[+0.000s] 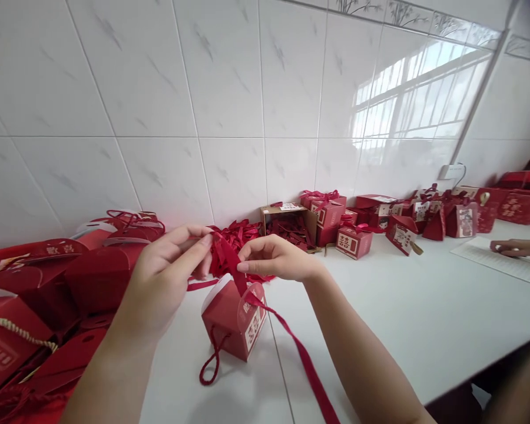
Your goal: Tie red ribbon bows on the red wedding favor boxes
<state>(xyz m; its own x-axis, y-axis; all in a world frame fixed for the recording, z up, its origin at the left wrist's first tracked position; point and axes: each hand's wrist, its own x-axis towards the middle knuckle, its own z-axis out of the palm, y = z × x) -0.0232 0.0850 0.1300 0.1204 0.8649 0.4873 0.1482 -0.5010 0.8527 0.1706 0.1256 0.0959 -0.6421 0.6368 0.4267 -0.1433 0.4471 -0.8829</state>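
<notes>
Both hands are above a small red gift box (pixel 230 321) standing on the white table. My left hand (pixel 176 265) pinches a red ribbon (pixel 230 259) between thumb and fingers. From the other side, my right hand (pixel 271 257) has its thumb and forefinger closed on the same ribbon. The ribbon runs down to the rounded top flaps of the box, and a long tail of it trails over the table toward me. A dark red cord loop (pixel 209 368) hangs from the box's near side. White panels with red characters mark its right face.
Several red boxes with cord handles (pixel 101 271) are heaped at the left. Behind my hands lie a pile of red ribbons (pixel 242 235) and an open carton (pixel 311 227). More gift boxes (pixel 353 242) line the tiled wall. Another person's hand (pixel 510 247) rests on paper at the right.
</notes>
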